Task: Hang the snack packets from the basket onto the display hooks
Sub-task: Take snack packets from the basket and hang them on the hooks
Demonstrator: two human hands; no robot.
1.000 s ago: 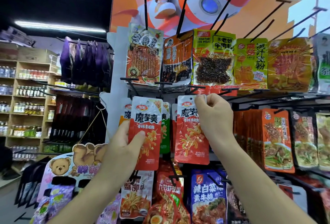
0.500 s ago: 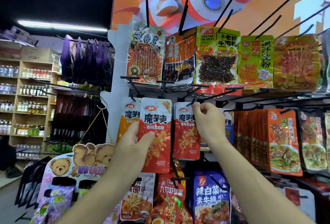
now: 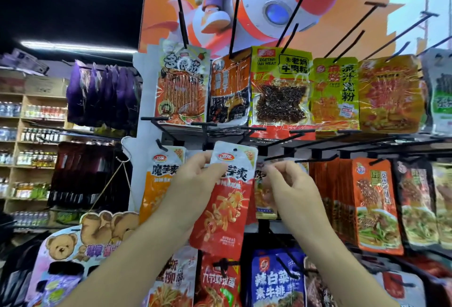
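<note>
Pinching the white top strip of a red snack packet (image 3: 223, 211), the left hand (image 3: 195, 184) has its thumb across the front and its fingers (image 3: 199, 160) curled behind. The packet is held in the air, tilted with its top leaning right. Its upper edge, with the small hanging hole, sits just below the black hook rail (image 3: 220, 136) of the middle row.

The right hand (image 3: 293, 184) is just to the right of the packet. Its fingers (image 3: 281, 167) are curled inward, close to another packet (image 3: 265, 199) hanging behind them. That spot is blurred, so I cannot tell whether they grip it or hold nothing.

An orange packet (image 3: 160, 182) of the same brand hangs just left of the left hand. More packets hang in a row to the right, the nearest an orange one with a noodle picture (image 3: 374, 204). Above the rail hangs an upper row that includes a yellow packet (image 3: 281, 86). Below the hands is a blue packet (image 3: 276, 282). A rocket poster (image 3: 281, 1) fills the wall behind the display, and shelves of bottles (image 3: 31, 135) stand far left.
</note>
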